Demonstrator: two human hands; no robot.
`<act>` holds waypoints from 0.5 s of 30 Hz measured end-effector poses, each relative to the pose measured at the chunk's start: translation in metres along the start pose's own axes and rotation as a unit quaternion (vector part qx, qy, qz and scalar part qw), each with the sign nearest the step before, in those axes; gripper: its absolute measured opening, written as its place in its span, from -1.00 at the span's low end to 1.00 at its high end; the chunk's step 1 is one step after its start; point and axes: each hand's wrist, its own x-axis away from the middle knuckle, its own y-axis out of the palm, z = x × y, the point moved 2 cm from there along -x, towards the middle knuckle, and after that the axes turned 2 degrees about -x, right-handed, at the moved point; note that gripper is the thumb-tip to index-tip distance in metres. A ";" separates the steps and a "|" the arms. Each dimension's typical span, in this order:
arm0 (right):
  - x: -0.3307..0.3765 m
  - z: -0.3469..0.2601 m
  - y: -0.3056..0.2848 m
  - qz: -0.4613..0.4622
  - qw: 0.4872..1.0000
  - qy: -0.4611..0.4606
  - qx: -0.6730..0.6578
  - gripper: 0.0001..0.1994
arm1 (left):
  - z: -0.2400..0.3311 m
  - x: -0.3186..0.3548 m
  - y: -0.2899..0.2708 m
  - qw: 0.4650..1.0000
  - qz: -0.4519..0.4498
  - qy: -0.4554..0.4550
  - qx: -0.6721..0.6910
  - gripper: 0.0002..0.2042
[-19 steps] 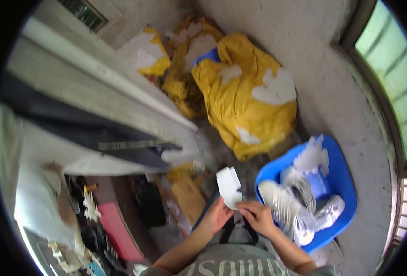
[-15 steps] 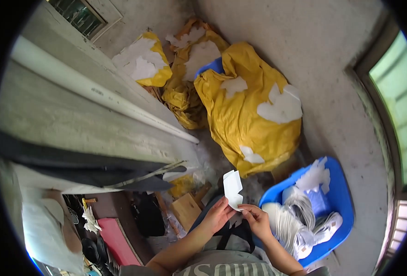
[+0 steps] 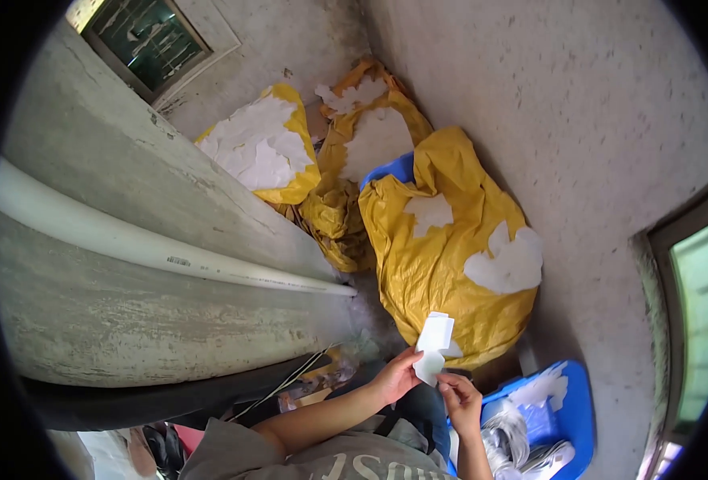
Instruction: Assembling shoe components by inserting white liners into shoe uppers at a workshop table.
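A white piece of thin card, folded into panels with notched edges, stands up in front of my body. My left hand is closed on its left edge, thumb over the face and fingers behind. At the lower right corner, my right hand pinches the same card between thumb and fingertips. Behind the card bulges a large yellow sack with white scraps lying on it. Just right of my right hand stands a blue tub, holding stacked white curved card pieces and a torn white sheet.
A yellow sack topped with white scraps leans in the far corner beside a crumpled yellow one. A white pipe runs along the left wall. Grey walls enclose the right, with a green-paned window.
The whole view has tilted upward, so the sacks and tub sit lower in it. Both hands still hold the card, which is turned a little and shows differently angled panels.
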 end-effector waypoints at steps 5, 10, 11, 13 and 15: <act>-0.054 -0.030 -0.044 0.101 0.992 -0.030 0.067 -0.85 | 0.052 -0.031 -0.005 0.984 0.148 0.046 0.083 -0.57; -0.099 -0.062 -0.066 0.177 0.982 -0.006 0.061 -0.86 | 0.158 -0.073 -0.026 0.963 0.175 0.182 0.095 -0.58; -0.108 -0.061 -0.067 0.183 0.981 -0.006 0.067 -0.85 | 0.185 -0.081 -0.029 0.953 0.193 0.213 0.094 -0.59; -0.129 -0.058 -0.059 0.177 0.981 0.005 0.081 -0.85 | 0.254 -0.103 -0.039 0.932 0.200 0.293 0.072 -0.68; -0.154 -0.056 -0.042 0.157 0.981 0.052 0.104 -0.85 | 0.324 -0.122 -0.059 0.901 0.215 0.374 0.053 -0.73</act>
